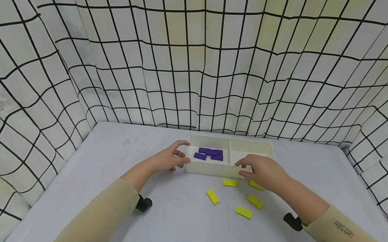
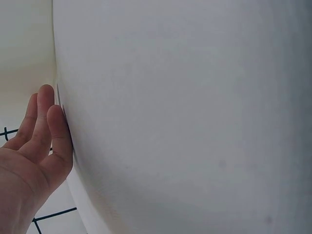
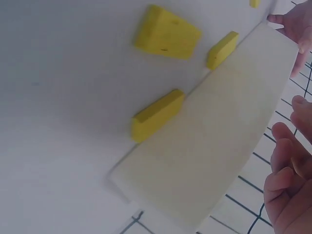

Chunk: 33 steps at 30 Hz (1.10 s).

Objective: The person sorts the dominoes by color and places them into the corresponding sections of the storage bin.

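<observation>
A white box [image 1: 210, 169] with two compartments stands toward the back of the table; several purple blocks [image 1: 200, 156] lie in its left compartment. My left hand [image 1: 169, 159] is at the box's left end, fingertips against or very near the wall, fingers fairly straight in the left wrist view. Over the front wall of the right compartment hovers my right hand [image 1: 264, 171]. Its fingers are loosely bent, and nothing shows between them in the right wrist view. Several yellow blocks [image 1: 243, 212] lie on the table in front of the box, one partly hidden under the right hand.
A white cloth covers the table [image 1: 173, 227]. Black netting [image 1: 217, 75] over pale sheeting rises behind the box and along both sides. On each wrist sits a small black camera [image 1: 292, 221], below the tan sleeves [image 1: 353, 241].
</observation>
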{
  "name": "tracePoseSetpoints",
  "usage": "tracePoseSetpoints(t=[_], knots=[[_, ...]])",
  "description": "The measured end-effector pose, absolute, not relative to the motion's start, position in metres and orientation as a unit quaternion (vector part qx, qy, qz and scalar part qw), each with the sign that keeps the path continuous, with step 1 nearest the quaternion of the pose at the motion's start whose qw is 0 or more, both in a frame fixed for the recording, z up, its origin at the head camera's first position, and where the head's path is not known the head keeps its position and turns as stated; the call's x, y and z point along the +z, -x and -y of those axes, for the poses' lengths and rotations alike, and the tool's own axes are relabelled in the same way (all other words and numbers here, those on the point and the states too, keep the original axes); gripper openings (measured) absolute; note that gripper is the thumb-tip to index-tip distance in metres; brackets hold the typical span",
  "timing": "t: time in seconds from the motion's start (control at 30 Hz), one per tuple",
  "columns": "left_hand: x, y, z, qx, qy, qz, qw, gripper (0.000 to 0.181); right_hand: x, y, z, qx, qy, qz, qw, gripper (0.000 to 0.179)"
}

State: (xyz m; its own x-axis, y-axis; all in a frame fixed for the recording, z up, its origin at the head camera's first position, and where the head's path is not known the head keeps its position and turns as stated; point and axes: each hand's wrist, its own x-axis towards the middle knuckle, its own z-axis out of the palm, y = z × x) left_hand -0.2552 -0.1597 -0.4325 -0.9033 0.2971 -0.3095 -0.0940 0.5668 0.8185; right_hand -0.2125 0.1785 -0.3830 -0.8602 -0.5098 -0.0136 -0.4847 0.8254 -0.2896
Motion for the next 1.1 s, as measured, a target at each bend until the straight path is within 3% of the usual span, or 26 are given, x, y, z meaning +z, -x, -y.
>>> tracePoseSetpoints(t=[0.47,0.73,1.1], knots=[[-0.436,0.256,0.162,0.466,-0.059,-0.857,0.212,0.065,-0.403,0.185,-0.235,-0.156,0.21,-0.964,0.051,0.025],[-0.435,0.255,0.162,0.471,-0.059,-0.854,0.212,0.067,-0.42,0.189,-0.24,-0.138,0.223,-0.964,0.035,0.023],[-0.434,0.254,0.161,0.471,-0.056,-0.855,0.209,0.066,-0.428,0.193,-0.23,-0.104,0.25,-0.961,0.054,0.029]])
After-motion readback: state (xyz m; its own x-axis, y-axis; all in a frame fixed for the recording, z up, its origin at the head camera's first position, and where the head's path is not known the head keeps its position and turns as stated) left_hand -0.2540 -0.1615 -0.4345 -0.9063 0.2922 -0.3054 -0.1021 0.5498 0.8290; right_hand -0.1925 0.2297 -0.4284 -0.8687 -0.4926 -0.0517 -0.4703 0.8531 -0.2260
